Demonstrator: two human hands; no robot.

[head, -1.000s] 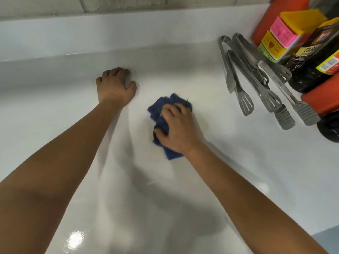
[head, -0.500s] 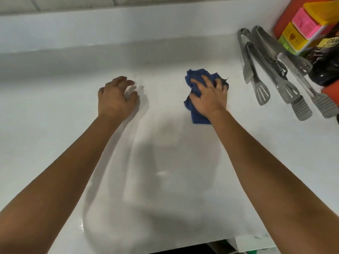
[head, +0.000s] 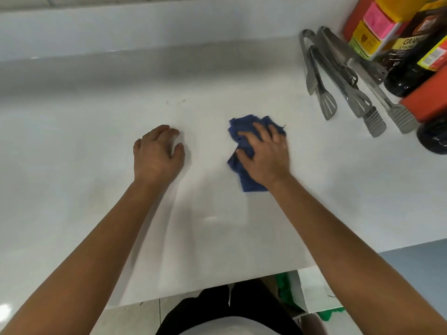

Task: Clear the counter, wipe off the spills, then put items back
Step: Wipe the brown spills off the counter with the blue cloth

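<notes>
**Wiping the counter with a cloth**

The right hand (head: 266, 155) presses a crumpled blue cloth (head: 244, 172) flat-fingered onto the white counter (head: 72, 165). The left hand (head: 157, 155) rests beside it, fingers loosely curled, holding nothing. Metal tongs (head: 343, 81) lie beyond the right hand.

The right hand (head: 266, 158) covers the middle of the blue cloth (head: 244, 175), so only its edges show, and the hand looks smeary. The bottles (head: 411, 68) and boxes (head: 372, 32) at the top right are cut off by the picture's edge. Their labels are too blurry to read whole. Both arms run off the bottom.
</notes>
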